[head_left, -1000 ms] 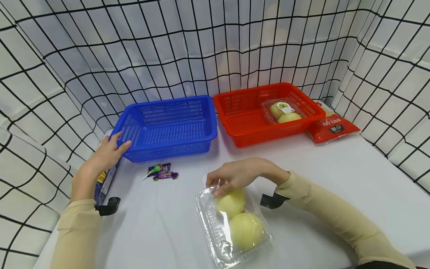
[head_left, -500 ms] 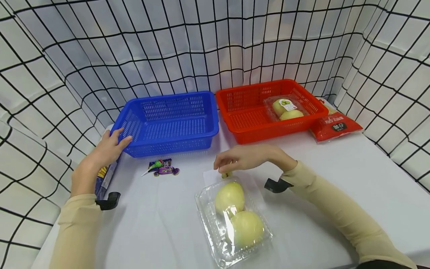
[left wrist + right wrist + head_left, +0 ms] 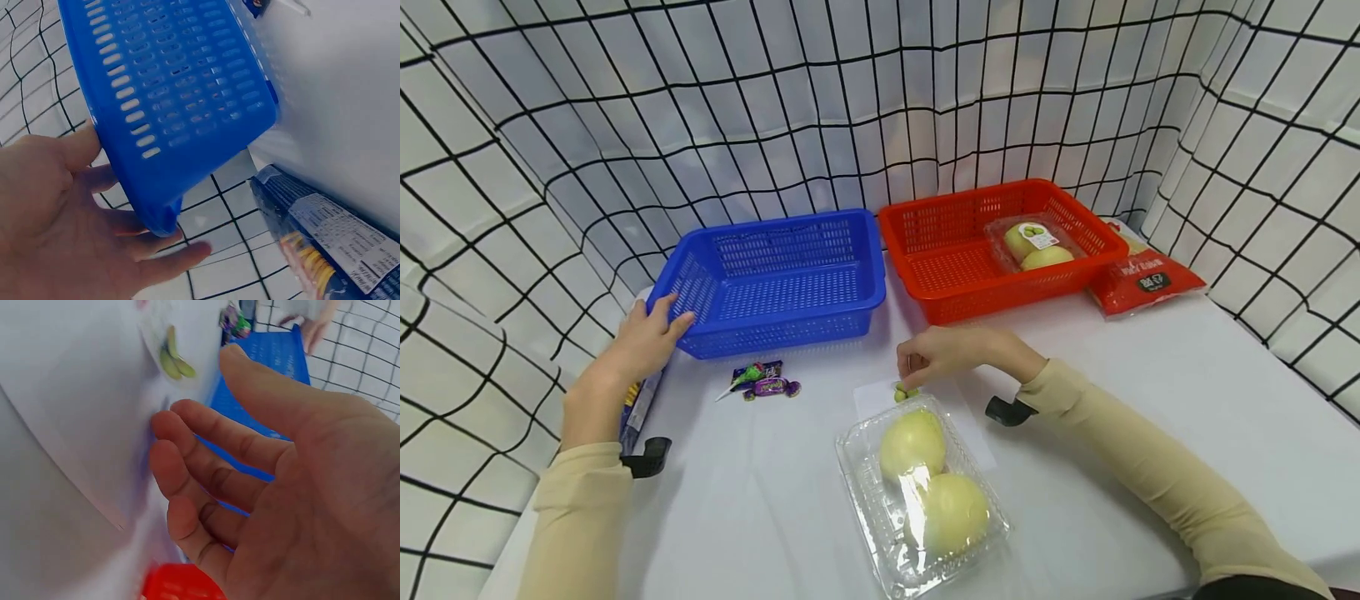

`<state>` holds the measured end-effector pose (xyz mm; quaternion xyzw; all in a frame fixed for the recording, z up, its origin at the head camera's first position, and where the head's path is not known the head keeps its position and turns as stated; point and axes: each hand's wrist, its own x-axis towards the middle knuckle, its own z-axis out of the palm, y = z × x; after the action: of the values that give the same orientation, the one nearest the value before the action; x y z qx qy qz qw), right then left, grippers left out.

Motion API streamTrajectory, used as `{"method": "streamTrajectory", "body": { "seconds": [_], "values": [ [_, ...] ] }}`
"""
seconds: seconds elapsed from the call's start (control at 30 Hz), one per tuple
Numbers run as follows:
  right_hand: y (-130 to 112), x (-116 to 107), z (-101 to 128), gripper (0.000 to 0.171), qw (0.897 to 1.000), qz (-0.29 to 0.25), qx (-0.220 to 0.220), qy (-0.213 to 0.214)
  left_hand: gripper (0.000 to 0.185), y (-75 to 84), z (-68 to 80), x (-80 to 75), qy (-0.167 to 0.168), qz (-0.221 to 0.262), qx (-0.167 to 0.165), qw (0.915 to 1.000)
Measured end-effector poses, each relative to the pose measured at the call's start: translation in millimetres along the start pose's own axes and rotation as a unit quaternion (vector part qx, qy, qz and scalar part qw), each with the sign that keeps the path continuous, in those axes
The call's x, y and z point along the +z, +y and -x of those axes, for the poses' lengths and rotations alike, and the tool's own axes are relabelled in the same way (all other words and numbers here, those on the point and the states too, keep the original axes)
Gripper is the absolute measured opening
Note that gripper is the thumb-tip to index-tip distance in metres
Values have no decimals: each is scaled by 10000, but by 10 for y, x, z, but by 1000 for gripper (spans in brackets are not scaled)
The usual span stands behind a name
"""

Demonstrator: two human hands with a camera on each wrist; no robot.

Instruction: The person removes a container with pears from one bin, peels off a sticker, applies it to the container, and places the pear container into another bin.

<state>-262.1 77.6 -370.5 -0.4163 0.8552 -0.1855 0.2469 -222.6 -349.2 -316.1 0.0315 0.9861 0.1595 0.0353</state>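
Observation:
In the head view my left hand (image 3: 643, 346) rests on the near left corner of a blue basket (image 3: 767, 325). From the left wrist view its fingers pass behind the basket's rim, fairly straight, the last one extending past the corner. My right hand (image 3: 943, 354) is at a white paper sheet (image 3: 871, 400) with a green fruit print (image 3: 904, 392). The right wrist view has its fingers loosely bent beside the sheet, thumb apart from them, nothing pinched. Lying partly over the sheet is a clear plastic box of two pale yellow-green fruits (image 3: 951, 512).
Behind stands a red basket (image 3: 985, 304) holding another clear fruit box (image 3: 1033, 242). A red bag (image 3: 1150, 279) lies at its right. Several wrapped candies (image 3: 767, 387) sit before the blue basket. A dark blue packet (image 3: 337, 231) lies left. Black wire mesh surrounds the table.
My right hand has let go of the clear fruit box and moved away over the paper sheet, uncovering its printed fruit. The left hand stays at the blue basket's corner.

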Motion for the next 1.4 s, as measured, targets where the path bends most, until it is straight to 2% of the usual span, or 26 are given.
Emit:
{"method": "streamTrajectory", "body": {
  "seconds": [0.13, 0.2, 0.27, 0.4, 0.47, 0.53, 0.6, 0.63, 0.7, 0.77, 0.83, 0.87, 0.97, 1.17, 1.3, 1.4],
  "values": [
    [-8, 77, -51, 20, 9999, 113, -86, -72, 56, 177, 61, 15, 358, -668, 41, 9971],
    [-17, 95, -67, 19, 9998, 143, -145, -60, 51, 285, 93, 16, 462, -898, 198, 9947],
    [-31, 102, -79, 16, 9997, 149, -184, -72, 49, 399, 126, 2, 404, -967, 511, 9932],
    [-69, 96, -93, 11, 9993, 168, -306, -150, 44, 666, 229, -4, 169, -762, 1290, 9886],
    [-94, 87, -92, 9, 9990, 211, -359, -156, 39, 843, 302, 35, 162, -788, 1618, 9835],
    [-118, 81, -86, 7, 9989, 256, -372, -122, 36, 1046, 380, 113, 85, -852, 1810, 9798],
    [-140, 77, -77, 5, 9989, 293, -365, -52, 40, 1247, 446, 228, -210, -847, 1955, 9768],
    [-146, 76, -72, 5, 9988, 324, -368, -18, 43, 1341, 474, 288, -501, -810, 2046, 9742],
    [-158, 78, -58, 5, 9987, 358, -355, 30, 53, 1487, 520, 403, -1398, -512, 2012, 9682],
    [-156, 76, -43, 5, 9987, 355, -360, 72, 61, 1583, 545, 498, -2292, -283, 1889, 9544],
    [-148, 65, -22, 4, 9986, 377, -340, 114, 65, 1632, 549, 561, -2912, -250, 1830, 9386],
    [-143, 57, -13, 4, 9987, 354, -333, 135, 66, 1645, 545, 583, -3101, -266, 1746, 9341],
    [-122, 21, -2, 5, 9988, 283, -364, 156, 71, 1647, 524, 611, -3328, -404, 1838, 9240],
    [-99, -57, 3, 8, 9988, -437, -198, 52, 74, 1622, 493, 610, -3409, -362, 1812, 9218],
    [-113, -162, 110, 8, 9989, -359, -234, 180, 74, 1622, 498, 613, -3453, -276, 1793, 9208],
    [-254, -269, 326, 7, 9984, -190, -431, 323, 73, 1643, 500, 609, -3481, -301, 1868, 9182]
  ]
}}
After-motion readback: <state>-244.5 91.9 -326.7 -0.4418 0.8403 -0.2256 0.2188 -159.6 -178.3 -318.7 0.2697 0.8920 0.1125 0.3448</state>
